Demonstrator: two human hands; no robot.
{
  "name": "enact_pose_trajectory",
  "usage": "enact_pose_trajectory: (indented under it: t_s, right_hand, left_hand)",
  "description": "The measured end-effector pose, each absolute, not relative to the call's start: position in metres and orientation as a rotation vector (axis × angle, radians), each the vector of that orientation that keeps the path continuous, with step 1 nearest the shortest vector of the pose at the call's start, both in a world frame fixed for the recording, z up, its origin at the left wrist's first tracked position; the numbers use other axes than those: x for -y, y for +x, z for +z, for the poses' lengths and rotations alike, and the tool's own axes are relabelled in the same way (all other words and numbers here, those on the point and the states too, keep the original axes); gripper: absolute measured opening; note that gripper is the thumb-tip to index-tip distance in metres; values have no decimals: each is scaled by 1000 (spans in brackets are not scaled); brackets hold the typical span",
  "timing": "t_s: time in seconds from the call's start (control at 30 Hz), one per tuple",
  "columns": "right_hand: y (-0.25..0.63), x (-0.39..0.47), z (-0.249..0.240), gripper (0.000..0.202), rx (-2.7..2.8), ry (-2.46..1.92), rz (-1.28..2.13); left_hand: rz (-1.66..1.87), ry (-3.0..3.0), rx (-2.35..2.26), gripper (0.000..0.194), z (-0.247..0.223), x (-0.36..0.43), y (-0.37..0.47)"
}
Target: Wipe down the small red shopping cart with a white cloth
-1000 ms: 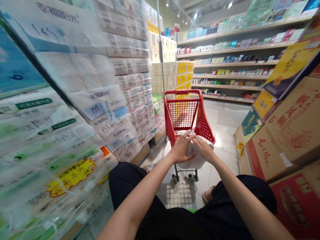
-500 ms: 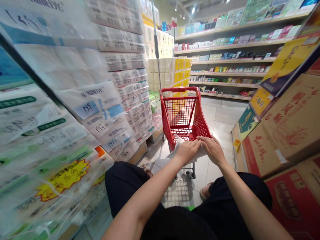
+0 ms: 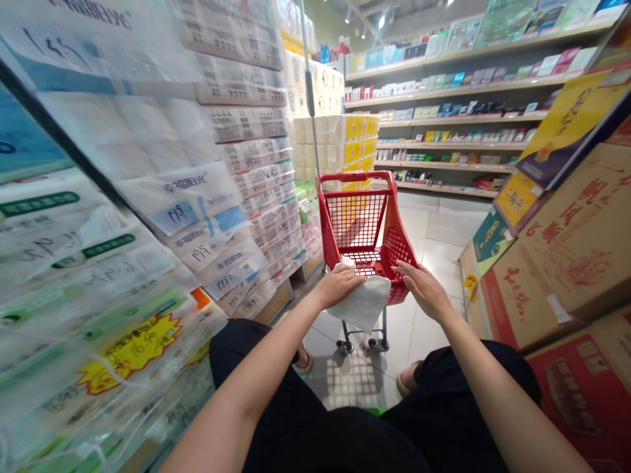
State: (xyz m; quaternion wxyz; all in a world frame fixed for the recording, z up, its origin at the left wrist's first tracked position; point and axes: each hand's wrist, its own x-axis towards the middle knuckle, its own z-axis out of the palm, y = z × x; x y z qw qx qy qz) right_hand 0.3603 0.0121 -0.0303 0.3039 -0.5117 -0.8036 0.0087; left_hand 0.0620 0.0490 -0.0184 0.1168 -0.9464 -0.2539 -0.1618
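A small red plastic shopping cart [image 3: 394,217] stands in front of me between my knees, its basket showing nothing but its grid. My left hand [image 3: 344,284] is at the cart's near left rim, its fingers closed over a white cloth [image 3: 372,299]. Part of the cloth hangs down outside the near edge, and a crumpled bit shows above my knuckles. At the near right corner, my right hand [image 3: 422,289] has its fingers stretched out over the rim and holds nothing; whether the palm touches the cart I cannot tell.
Stacked tissue packs [image 3: 197,223] rise close on my left, with a yellow price tag [image 3: 131,351] on them. Cardboard cartons [image 3: 582,230] line the right side. Behind the cart are yellow-and-white packs [image 3: 359,141] and shelves of boxed goods [image 3: 444,118]. A thin metal pole [image 3: 309,92] stands left.
My hands, which met at the middle of the cart's near edge, have moved apart. The left went left with the cloth, uncovering more of it; the right shifted slightly right.
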Motion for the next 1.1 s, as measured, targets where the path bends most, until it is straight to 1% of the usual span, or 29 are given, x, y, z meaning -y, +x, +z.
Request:
enact_pose_trajectory:
  t_s: [0.13, 0.4, 0.5, 0.6, 0.67, 0.83, 1.0, 1.1]
  right_hand:
    - [359, -20, -29, 47, 2069, -1400, 25]
    - [341, -21, -21, 55, 1777, -1672, -26]
    - [352, -14, -22, 63, 1771, -1696, 17]
    - [375, -7, -22, 72, 1847, -1619, 102]
    - [389, -3, -21, 74, 1917, -1588, 138]
    - [402, -7, -21, 68, 1974, -1695, 24]
    - [402, -15, -19, 66, 2034, -1713, -37]
    - [397, -18, -13, 63, 2044, -1819, -69]
  left_hand:
    - [-495, -2760, 853, 30, -15, -40, 74]
    - [-513, -2707, 927, 28, -19, -1, 132]
    - [-491, -2730, 833, 31, -20, 10, 144]
    - [-467, -2815, 623, 36, -15, 13, 143]
    - [-460, -2879, 505, 38, -9, 11, 138]
    - [-443, -2965, 444, 33, 5, -5, 117]
    - [-528, -2961, 574, 32, 10, -36, 92]
    - [-542, -2947, 667, 32, 8, -50, 84]
